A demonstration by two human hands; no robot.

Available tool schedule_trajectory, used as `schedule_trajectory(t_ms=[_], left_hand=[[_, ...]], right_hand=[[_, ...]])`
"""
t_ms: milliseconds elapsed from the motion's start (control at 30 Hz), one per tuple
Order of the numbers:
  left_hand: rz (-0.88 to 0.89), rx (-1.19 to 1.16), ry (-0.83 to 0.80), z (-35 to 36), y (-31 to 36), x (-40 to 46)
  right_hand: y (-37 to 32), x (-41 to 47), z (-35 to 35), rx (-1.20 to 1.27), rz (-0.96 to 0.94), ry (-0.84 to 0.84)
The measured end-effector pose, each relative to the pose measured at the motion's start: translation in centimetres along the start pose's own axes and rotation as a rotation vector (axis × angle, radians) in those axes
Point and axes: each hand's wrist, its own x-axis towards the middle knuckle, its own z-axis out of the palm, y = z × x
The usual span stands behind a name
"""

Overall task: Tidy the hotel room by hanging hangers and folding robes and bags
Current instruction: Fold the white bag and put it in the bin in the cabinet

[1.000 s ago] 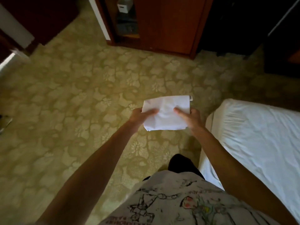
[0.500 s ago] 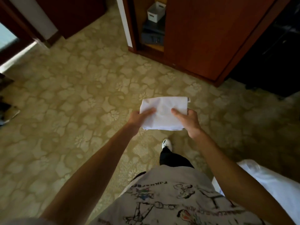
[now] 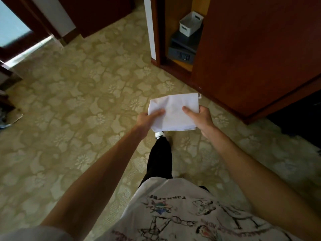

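A folded white bag (image 3: pixel 173 110) is held flat in front of me, above the patterned carpet. My left hand (image 3: pixel 147 120) grips its left edge with the thumb on top. Its right edge is pinched by my right hand (image 3: pixel 199 119), thumb also on top. A small tag sticks out at the bag's far right corner. Ahead stands a wooden wardrobe (image 3: pixel 251 49) with its left side open.
Inside the open wardrobe sit a grey safe (image 3: pixel 183 49) and a white plastic basket (image 3: pixel 190 23) on top of it. A doorway (image 3: pixel 15 32) with bright light lies at the far left. Dark clutter (image 3: pixel 7 115) sits at the left edge. My leg and white shoe (image 3: pixel 159 134) step forward.
I have walked away from the bed toward the wardrobe, which now looks closer. The bed has left the view. Both hands keep the same hold on the bag.
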Motion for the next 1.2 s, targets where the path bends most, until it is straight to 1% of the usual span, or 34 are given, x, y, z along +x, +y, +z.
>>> schedule_trajectory(t_ms=[233, 400, 600, 700, 900, 1067, 1200], left_hand=[[0.004, -0.035, -0.024, 0.8, 10.0, 13.7], [0.024, 0.003, -0.044, 0.8, 17.4, 21.9], [-0.027, -0.007, -0.061, 2.3, 23.8, 30.3], [-0.046, -0.013, -0.029, 3.5, 25.5, 35.7], [-0.039, 0.0, -0.027, 7.6, 29.2, 48.6], [-0.078, -0.029, 0.03, 11.6, 31.8, 61.1], [-0.104, -0.078, 0.063, 14.5, 32.0, 71.2]], right_hand=[[-7.8, 15.1, 3.1, -0.037, 0.024, -0.005], [-13.3, 24.7, 5.2, -0.03, 0.045, 0.031], [-17.3, 35.3, 6.3, -0.076, 0.069, 0.021], [-18.1, 41.4, 6.6, -0.077, 0.08, -0.006], [-18.6, 55.3, 7.0, -0.045, 0.106, -0.041], [-19.1, 69.8, 7.2, -0.047, 0.147, -0.045], [-17.8, 81.1, 8.1, -0.073, 0.144, -0.029]])
